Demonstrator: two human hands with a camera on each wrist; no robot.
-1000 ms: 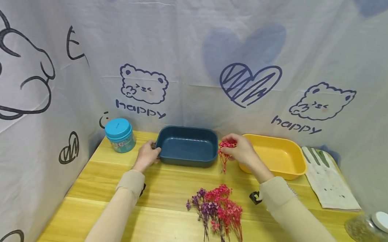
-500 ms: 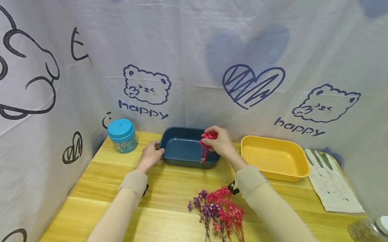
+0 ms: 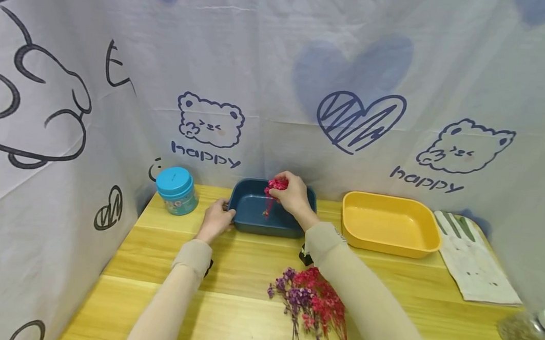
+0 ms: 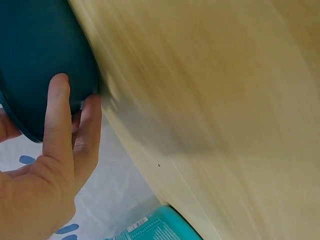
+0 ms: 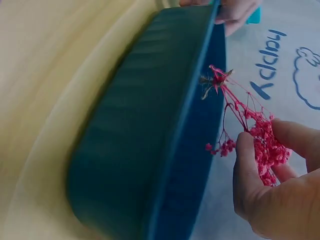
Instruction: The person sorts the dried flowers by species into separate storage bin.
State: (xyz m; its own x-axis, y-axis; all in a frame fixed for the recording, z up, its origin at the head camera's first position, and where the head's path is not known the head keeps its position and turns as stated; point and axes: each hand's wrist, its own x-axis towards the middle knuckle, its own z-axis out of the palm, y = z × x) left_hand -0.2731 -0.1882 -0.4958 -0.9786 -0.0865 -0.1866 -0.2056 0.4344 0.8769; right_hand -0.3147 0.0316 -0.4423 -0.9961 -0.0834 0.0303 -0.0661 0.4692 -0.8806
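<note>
A dark blue tray (image 3: 269, 230) stands at the back of the wooden table. My left hand (image 3: 216, 219) holds its left end, the thumb at the rim; in the left wrist view, fingers (image 4: 59, 110) lie along the outer wall. Over the tray, my right hand (image 3: 295, 196) pinches a small bunch of pink dried flowers (image 5: 265, 137) between thumb and fingers. Its stems point down over the tray in the head view. Nearer the front lies a pile of purple dried flowers (image 3: 299, 296) and pink dried flowers (image 3: 328, 296), partly covered by the right sleeve.
A yellow tray (image 3: 389, 246) stands to the right, beside a white cloth (image 3: 475, 270) with green stripes. At the left back is a jar with a blue lid (image 3: 175, 180). A clear jar with a white lid (image 3: 520, 332) is at the right edge. A printed curtain hangs behind.
My right hand has carried the pink dried flowers leftward, from between the two trays to over the blue one. My left hand keeps its hold on the blue tray. The view has shifted slightly.
</note>
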